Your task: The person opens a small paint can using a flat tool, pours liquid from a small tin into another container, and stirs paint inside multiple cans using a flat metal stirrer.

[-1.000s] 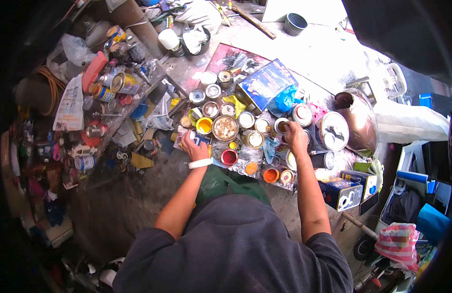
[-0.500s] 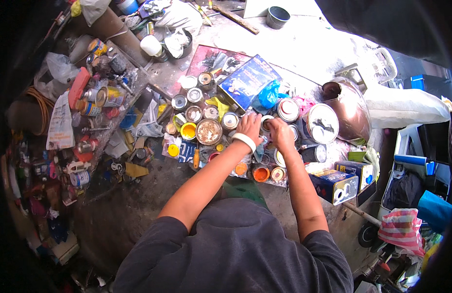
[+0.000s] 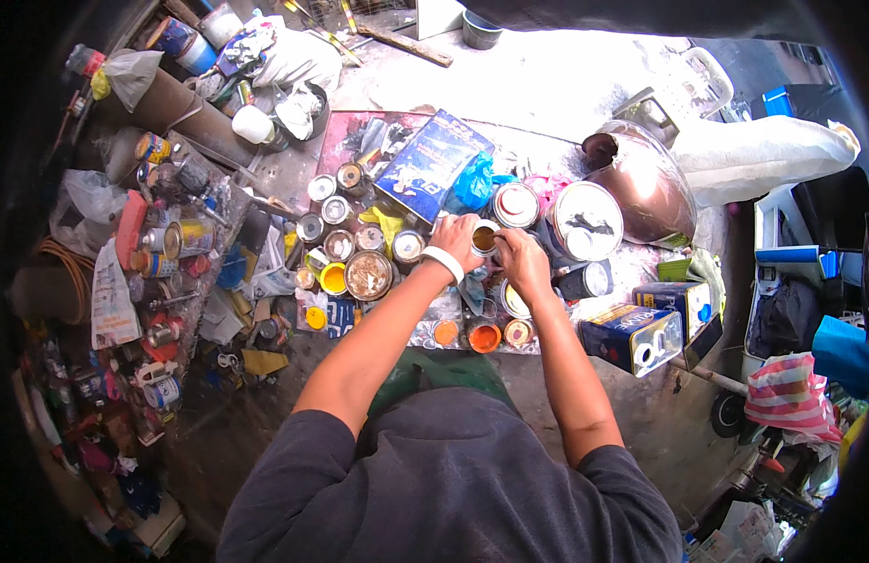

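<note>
My left hand (image 3: 457,239) is closed around the left side of a small open can (image 3: 483,239) with brown contents. My right hand (image 3: 522,263) has its fingers closed at the can's right edge; whether it also holds a small object there I cannot make out. Around them stand many paint cans: a rusty round lid (image 3: 370,275), an open yellow can (image 3: 332,277), an open orange can (image 3: 484,338), a red-rimmed can (image 3: 515,205) and a large pale lid (image 3: 587,222). Behind lies a blue rectangular tin (image 3: 432,164) beside a crumpled blue plastic bag (image 3: 474,184).
A cluttered shelf of cans (image 3: 189,238) lines the left. At the right are a copper-coloured dented vessel (image 3: 645,192), a white sack (image 3: 763,159), two rectangular tins (image 3: 629,340) and a striped bag (image 3: 789,398). A dark bucket (image 3: 482,33) stands at the back.
My left hand has moved right from beside the yellow can to the small brown can. My right hand has stayed at that can, its fingers drawn closer to the left hand.
</note>
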`<state>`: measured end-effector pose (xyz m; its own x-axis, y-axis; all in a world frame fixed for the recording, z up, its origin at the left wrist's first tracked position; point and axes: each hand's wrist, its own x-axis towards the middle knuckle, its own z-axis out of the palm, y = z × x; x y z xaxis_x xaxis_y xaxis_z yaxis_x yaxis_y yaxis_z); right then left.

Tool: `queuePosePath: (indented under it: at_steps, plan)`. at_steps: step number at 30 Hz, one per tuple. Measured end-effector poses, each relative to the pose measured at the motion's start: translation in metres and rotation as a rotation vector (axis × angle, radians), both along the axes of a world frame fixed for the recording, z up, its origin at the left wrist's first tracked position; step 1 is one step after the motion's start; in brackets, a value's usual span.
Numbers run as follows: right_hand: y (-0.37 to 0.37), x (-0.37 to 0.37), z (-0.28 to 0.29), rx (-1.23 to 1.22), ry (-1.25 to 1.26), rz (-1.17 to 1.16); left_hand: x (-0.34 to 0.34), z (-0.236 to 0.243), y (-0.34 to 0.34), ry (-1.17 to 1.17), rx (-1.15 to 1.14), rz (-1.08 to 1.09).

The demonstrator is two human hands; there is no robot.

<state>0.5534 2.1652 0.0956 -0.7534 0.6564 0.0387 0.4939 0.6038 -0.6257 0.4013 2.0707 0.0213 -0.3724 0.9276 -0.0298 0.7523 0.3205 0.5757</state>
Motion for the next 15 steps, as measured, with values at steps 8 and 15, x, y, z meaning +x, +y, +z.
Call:
queuePosePath:
  at_steps: [8, 15]
  plan:
    - [-0.045, 0.02, 0.114, 0.02, 0.211, 0.099, 0.015, 0.101, -0.048, -0.006, 0.555, -0.077]
    - [-0.129, 0.045, 0.172, 0.202, 0.169, 0.332, 0.048, 0.131, -0.167, -0.042, 0.651, -0.102]
